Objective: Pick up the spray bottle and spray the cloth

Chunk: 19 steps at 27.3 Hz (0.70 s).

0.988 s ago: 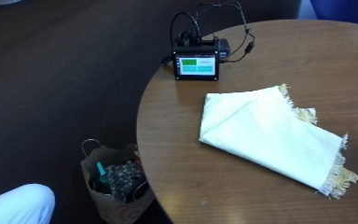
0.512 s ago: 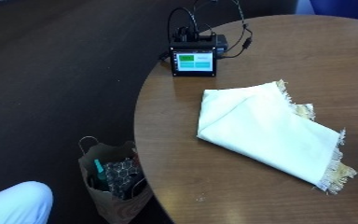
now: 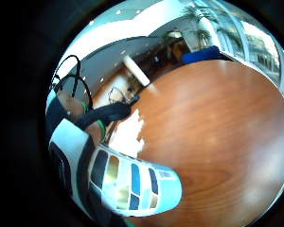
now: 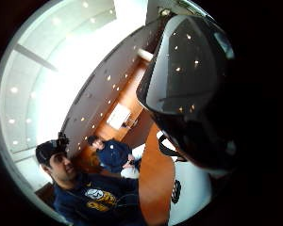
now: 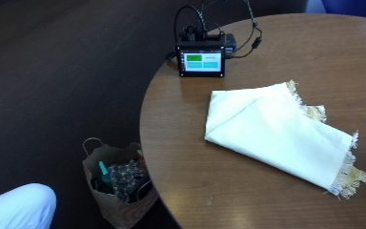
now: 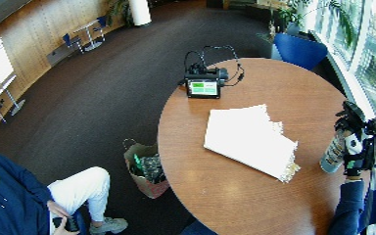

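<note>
The fingers [image 6: 345,116] of the gloved right hand [image 6: 352,133] are curled round the upper part of the spray bottle [image 6: 332,153], at its dark sprayer head, and hold it upright at the far right edge of the round surface [image 6: 240,196], as the wide outside view shows. Whether the bottle's base rests on the wood or hangs just clear of it cannot be told. In the little finger side palm view the bottle [image 3: 132,187] lies close against the palm, its pale body carrying a printed label of coloured panels.

The bottle appears to be rigid plastic with a smooth, possibly slick wall; judged light to moderate in weight depending on fill, which cannot be seen. The neck beneath the trigger is the sound place to hold it, with a finger free to work the trigger.

The cloth [image 5: 278,133] lies folded on the surface, well apart from the bottle. It is cream, soft and limp, with frayed fringe along its edges, and lies flat enough to take the spray without being held.

Beyond the cloth, near the far rim, stands a small black device [image 5: 200,59] with a lit green screen and looped cables. On the floor beside the surface stands a brown paper bag [image 5: 116,188] holding dark items.
</note>
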Each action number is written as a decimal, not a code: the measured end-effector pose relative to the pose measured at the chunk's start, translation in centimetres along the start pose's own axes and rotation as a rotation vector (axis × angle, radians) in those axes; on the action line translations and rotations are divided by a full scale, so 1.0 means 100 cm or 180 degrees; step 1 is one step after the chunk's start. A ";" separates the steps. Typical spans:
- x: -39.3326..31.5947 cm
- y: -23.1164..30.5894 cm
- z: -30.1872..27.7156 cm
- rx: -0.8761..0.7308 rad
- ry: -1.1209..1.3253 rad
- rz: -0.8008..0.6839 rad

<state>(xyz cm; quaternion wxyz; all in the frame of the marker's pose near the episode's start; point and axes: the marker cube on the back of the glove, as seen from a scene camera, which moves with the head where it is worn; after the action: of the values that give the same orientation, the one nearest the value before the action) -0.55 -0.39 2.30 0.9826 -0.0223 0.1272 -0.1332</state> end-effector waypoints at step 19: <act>-0.119 -0.007 0.148 -0.2515 0.0917 -0.0127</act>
<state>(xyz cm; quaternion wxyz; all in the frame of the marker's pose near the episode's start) -8.09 2.24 19.61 0.8679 -0.3810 0.3042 -0.0949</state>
